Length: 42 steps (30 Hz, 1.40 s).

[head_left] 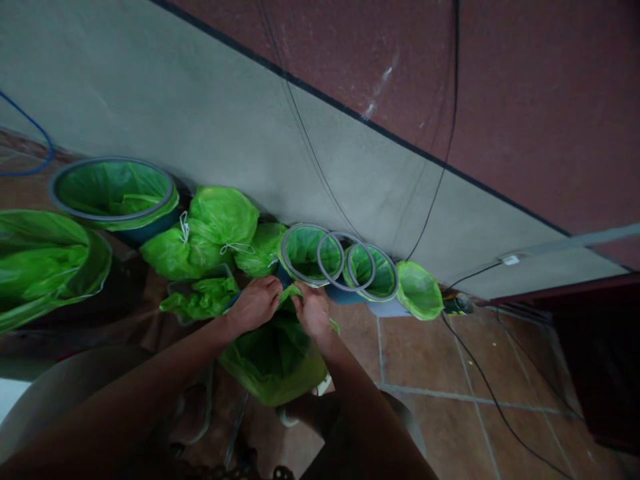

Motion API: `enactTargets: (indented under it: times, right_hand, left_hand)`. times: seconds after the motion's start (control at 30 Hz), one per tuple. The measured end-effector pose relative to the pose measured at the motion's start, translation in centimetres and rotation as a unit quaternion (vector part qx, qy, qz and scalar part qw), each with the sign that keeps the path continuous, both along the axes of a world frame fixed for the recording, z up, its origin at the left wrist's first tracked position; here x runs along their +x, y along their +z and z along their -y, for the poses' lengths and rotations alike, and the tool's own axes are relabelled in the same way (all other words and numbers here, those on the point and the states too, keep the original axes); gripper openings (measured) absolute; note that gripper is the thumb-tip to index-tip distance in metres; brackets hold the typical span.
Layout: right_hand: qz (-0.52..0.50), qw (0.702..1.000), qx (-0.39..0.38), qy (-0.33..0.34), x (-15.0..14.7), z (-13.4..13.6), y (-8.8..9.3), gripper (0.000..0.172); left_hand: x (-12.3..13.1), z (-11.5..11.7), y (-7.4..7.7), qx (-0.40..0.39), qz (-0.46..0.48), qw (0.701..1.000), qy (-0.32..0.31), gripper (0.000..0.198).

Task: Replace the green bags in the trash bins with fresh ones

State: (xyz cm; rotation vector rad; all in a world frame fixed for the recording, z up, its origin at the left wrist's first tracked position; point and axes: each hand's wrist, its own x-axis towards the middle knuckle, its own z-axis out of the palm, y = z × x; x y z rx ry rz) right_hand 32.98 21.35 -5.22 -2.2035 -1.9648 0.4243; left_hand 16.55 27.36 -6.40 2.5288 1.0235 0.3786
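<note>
A green trash bag (277, 380) lines the bin between my knees, its mouth spread and its edge folded over the near side. My left hand (257, 300) is closed on the bag's far edge, fingers bent over the rim. Close beside it, my right hand (313, 307) pinches the same edge; a strip of green plastic runs between the two hands. Just beyond them stands a lined bin with a grey ring (285, 250) round its top. A loose grey ring (371, 257) rests across that bin and its neighbour.
Tied green bags (223, 213) lie against the wall, with a small container of crumpled green bags (207, 298) before them. Larger lined bins (113, 217) stand at left. A lined bin (420, 290) ends the row at right. A black cable (493, 393) crosses the tiled floor.
</note>
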Motion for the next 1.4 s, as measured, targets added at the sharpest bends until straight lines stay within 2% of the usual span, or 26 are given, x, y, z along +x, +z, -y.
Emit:
enactTargets:
  times: [0.1,0.23,0.37,0.47,0.53,0.57,0.67,0.73,0.87,1.1,1.17,1.3,1.4]
  right_hand:
    - [-0.002,1.0,-0.002,-0.015,0.2,-0.1,0.0,0.027]
    - [-0.008,0.996,0.024,-0.082,1.1,0.0,0.4,0.03]
    - [-0.001,0.992,0.019,-0.127,2.0,0.0,0.8,0.032]
    - [0.009,0.995,0.043,-0.089,2.0,0.2,1.0,0.04]
    - [0.012,0.998,0.061,-0.028,1.6,0.2,1.1,0.051]
    - [0.01,0.998,0.06,0.002,1.4,0.2,1.2,0.051]
    - [0.002,0.998,0.026,0.053,0.9,0.1,1.2,0.03]
    - [0.009,0.999,0.005,0.043,0.9,-0.1,1.2,0.023]
    - [0.023,1.0,-0.002,-0.012,1.3,-0.2,1.2,0.024]
    - [0.049,0.995,-0.038,-0.072,1.7,0.2,1.8,0.03]
    - [0.044,0.997,-0.022,-0.058,1.7,0.2,1.8,0.03]
    - [0.031,0.999,0.037,0.018,1.4,0.3,1.4,0.047]
    - [0.037,0.997,0.03,0.059,1.2,0.1,1.5,0.027]
  left_hand:
    - [-0.1,0.2,-0.5,-0.028,-0.037,0.999,0.016,0.019]
    - [-0.7,-0.1,-1.0,-0.045,-0.124,0.991,0.036,0.026]
    - [-1.3,-0.6,-0.8,-0.04,-0.136,0.989,0.046,0.029]
    - [-1.3,-0.6,-0.5,-0.034,-0.116,0.991,0.053,0.031]
    - [-1.1,-0.5,-0.3,-0.034,-0.099,0.993,0.056,0.031]
    - [-1.0,-0.4,-0.2,-0.036,-0.09,0.994,0.055,0.031]
    - [-0.6,-0.2,-0.1,-0.049,-0.057,0.996,0.048,0.026]
    - [-0.5,-0.3,-0.2,-0.058,-0.036,0.996,0.052,0.022]
    - [-0.7,-0.5,-0.4,-0.057,-0.018,0.996,0.06,0.022]
    - [-0.9,-0.9,0.2,-0.029,-0.082,0.992,0.089,0.031]
    - [-0.9,-1.0,0.2,-0.037,-0.079,0.992,0.089,0.031]
    - [-0.9,-0.9,0.2,-0.056,-0.045,0.996,0.046,0.028]
    - [-0.8,-0.9,0.3,-0.074,-0.033,0.996,0.023,0.028]
